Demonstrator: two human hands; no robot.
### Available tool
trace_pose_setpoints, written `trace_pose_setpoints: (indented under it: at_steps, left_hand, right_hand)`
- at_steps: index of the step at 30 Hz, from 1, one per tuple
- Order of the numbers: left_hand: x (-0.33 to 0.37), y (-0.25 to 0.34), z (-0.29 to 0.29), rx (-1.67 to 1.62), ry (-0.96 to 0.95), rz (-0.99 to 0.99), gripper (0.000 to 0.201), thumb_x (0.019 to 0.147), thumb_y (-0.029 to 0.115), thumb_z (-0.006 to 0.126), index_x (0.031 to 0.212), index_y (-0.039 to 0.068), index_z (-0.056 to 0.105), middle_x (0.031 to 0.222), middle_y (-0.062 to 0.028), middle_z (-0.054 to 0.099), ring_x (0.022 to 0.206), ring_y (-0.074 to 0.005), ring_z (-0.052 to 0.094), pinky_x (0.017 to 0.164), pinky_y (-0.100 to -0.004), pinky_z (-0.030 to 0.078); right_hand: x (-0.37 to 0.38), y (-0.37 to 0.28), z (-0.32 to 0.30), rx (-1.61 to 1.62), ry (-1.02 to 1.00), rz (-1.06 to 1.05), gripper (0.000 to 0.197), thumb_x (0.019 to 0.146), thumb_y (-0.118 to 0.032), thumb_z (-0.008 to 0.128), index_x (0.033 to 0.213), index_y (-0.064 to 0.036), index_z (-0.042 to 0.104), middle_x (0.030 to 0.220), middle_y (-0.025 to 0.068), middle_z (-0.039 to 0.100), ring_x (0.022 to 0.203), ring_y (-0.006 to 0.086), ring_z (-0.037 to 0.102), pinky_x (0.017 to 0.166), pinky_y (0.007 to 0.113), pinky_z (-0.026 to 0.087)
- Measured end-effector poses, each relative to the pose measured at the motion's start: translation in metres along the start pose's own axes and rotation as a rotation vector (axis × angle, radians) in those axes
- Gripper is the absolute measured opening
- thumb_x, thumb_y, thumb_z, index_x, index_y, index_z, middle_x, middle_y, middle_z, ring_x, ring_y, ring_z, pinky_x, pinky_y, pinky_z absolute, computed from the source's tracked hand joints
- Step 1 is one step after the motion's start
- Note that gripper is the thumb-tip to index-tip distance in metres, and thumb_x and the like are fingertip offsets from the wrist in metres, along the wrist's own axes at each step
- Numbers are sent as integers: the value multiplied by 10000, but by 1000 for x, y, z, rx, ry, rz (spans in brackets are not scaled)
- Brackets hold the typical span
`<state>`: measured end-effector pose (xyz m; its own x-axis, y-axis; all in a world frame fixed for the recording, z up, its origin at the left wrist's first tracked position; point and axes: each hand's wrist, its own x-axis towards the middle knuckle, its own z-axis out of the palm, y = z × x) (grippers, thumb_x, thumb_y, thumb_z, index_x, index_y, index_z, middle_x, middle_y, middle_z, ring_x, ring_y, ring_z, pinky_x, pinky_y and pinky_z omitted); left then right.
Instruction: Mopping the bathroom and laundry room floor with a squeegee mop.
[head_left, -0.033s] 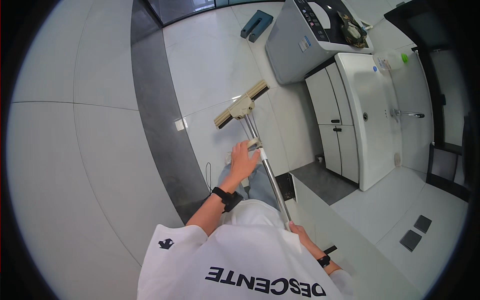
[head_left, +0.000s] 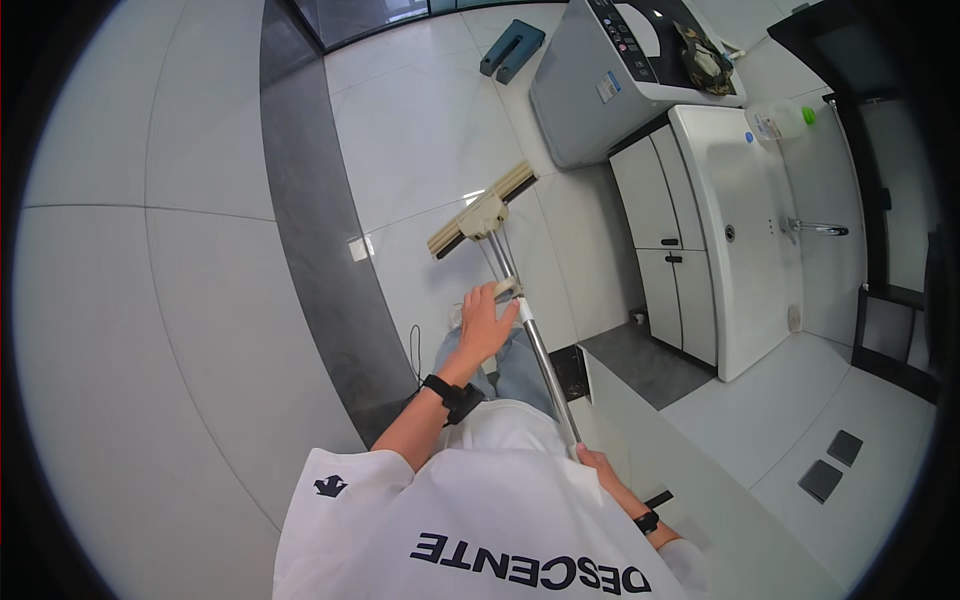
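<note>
A sponge mop [head_left: 543, 360] slants across the middle, its wide beige head [head_left: 484, 212] held away from my body. Two thin rods run beside its silver pole from the head to a beige lever. My left hand [head_left: 484, 322] is closed on that lever [head_left: 508, 288], with the thumb by the pole's white collar. Farther down, close to my shirt, my right hand [head_left: 590, 457] grips the pole's near end; some of its fingers are hidden.
A grey washing machine [head_left: 572, 105] stands at the far right, with a patterned cloth [head_left: 706, 62] on top. Beside it is a white sink cabinet [head_left: 672, 215] with a faucet [head_left: 822, 229] and a clear bottle [head_left: 780, 122]. A blue-green slotted object [head_left: 513, 50] lies on the tiled floor.
</note>
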<state>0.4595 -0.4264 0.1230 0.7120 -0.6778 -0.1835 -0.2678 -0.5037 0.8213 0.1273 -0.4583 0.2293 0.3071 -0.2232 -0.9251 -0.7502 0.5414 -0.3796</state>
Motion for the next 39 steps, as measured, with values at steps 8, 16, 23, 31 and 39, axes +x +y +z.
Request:
trace_pose_setpoints:
  at_steps: [8, 16, 23, 31, 39]
  left_hand:
    - [29, -37, -4, -104, 41, -32, 212, 895, 188, 533, 1019, 16, 530, 942, -186, 566, 940, -380, 511, 816, -452, 399]
    - [72, -70, -34, -138, 35, -9, 155, 913, 168, 511, 930, 23, 562, 886, -182, 572, 926, -368, 520, 793, -424, 409]
    - [99, -120, -5, 134, 267, -199, 408, 892, 317, 538, 1097, -35, 512, 1060, -243, 540, 1006, -402, 504, 896, -455, 390]
    - [71, -121, 31, -902, -625, -938, 761, 893, 658, 296, 1203, -23, 434, 1028, -212, 582, 962, -318, 610, 869, -412, 492]
    - [182, -79, -8, -1682, -218, -1037, 439, 874, 321, 613, 1067, 43, 333, 881, -106, 472, 794, -249, 575, 721, -400, 554]
  right_hand:
    - [-29, 0, -18, -203, -71, -53, 233, 885, -221, 587, 905, 8, 624, 818, -5, 605, 742, 75, 501, 654, 254, 433]
    - [-56, -29, -21, -217, -93, -74, 206, 854, -164, 617, 949, 19, 623, 855, -4, 617, 769, 75, 505, 672, 254, 441]
    - [-75, -46, -9, -259, -126, -67, 215, 850, -159, 621, 963, 23, 620, 865, 1, 620, 774, 77, 508, 679, 253, 444]
    - [-51, -100, 20, -311, -185, -137, 226, 847, -155, 626, 979, 28, 617, 875, 7, 625, 780, 78, 511, 687, 253, 446]
    - [13, -228, 43, -331, -222, -210, 237, 843, -151, 631, 993, 33, 615, 884, 12, 628, 785, 80, 514, 694, 253, 448]
